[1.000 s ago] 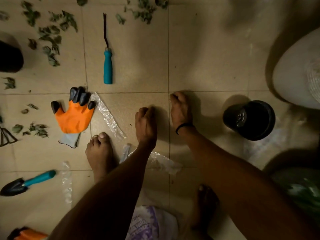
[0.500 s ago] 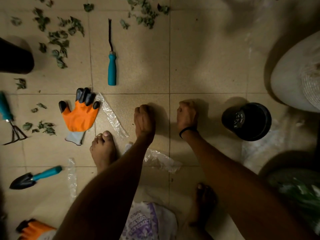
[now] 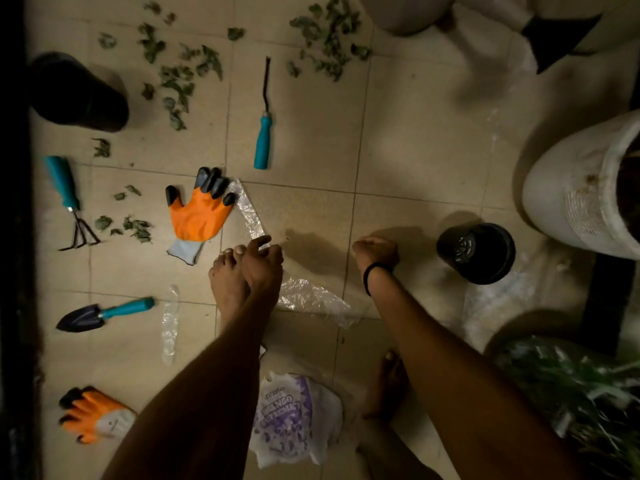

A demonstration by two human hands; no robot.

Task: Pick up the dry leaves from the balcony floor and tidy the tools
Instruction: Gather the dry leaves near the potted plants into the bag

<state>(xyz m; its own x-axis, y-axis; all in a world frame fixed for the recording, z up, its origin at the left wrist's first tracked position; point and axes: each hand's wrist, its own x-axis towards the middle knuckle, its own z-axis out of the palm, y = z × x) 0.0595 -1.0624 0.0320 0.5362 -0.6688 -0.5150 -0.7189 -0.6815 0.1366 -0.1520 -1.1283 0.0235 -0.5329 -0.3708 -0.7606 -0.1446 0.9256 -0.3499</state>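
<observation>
Our left hand [image 3: 263,265] now sits over the toes of our bare left foot [image 3: 225,292]. It has moved leftward from the open tile where it rested as a fist half a second ago. One finger is stretched out and the others are half curled, right at the near end of the clear crinkled plastic strip [image 3: 250,213]. We cannot tell whether it pinches the strip or only touches it. Our right hand [image 3: 375,252] is still a closed fist with its knuckles on the floor, nothing showing in it, much where it was before.

Just left of the left hand and beyond it lies the orange work glove with black fingertips [image 3: 199,216], touching the strip. Farther beyond lies the teal-handled weeder [image 3: 263,143]. The dry green leaves [image 3: 176,81] are scattered well beyond the left hand and to its left. A smaller cluster lies further left beside the teal-handled hand rake [image 3: 64,183], which has come fully into view. Left of that hand and nearer to us lies the black-bladed trowel with a teal handle [image 3: 104,313]. A second orange glove [image 3: 93,415] shows more fully than before. Just right of the right hand stands the small black plastic pot [image 3: 476,252]. Between the two hands, nearer to us, lies a crumpled clear plastic sheet [image 3: 311,296].
</observation>
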